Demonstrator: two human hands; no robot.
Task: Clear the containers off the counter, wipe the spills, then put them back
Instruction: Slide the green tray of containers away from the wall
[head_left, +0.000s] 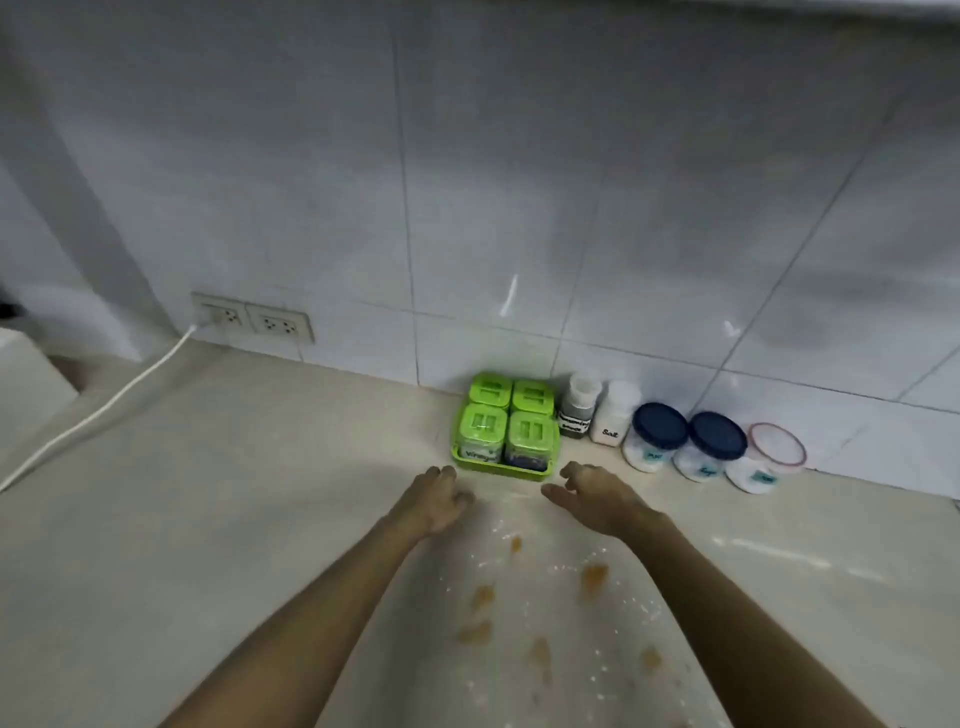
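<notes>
Both hands are held empty and loosely spread just in front of the green tray (470, 462), the left hand (434, 501) near its left front corner and the right hand (597, 496) near its right front corner; neither is seen to touch it. The tray stands against the tiled wall and holds four green-lidded jars (506, 421), packed two by two. Beside it, a dark-filled shaker (577, 408), a salt bottle (615, 413), two blue-lidded tubs (685, 441) and a red-rimmed tub (763, 457) are lined up along the wall.

The brown spills (540, 613) and white powder are spread on the counter (234, 519) directly beneath the forearms. If the tray is dragged forward rather than lifted, its base is likely to be pulled through the mess. If it is lifted unevenly, the jars may be tipped or slid out, since the tray wall looks low. The shaker stands just beside the tray's right side and could be knocked by the right hand. Sleeveless forearms could also be smeared if lowered.
</notes>
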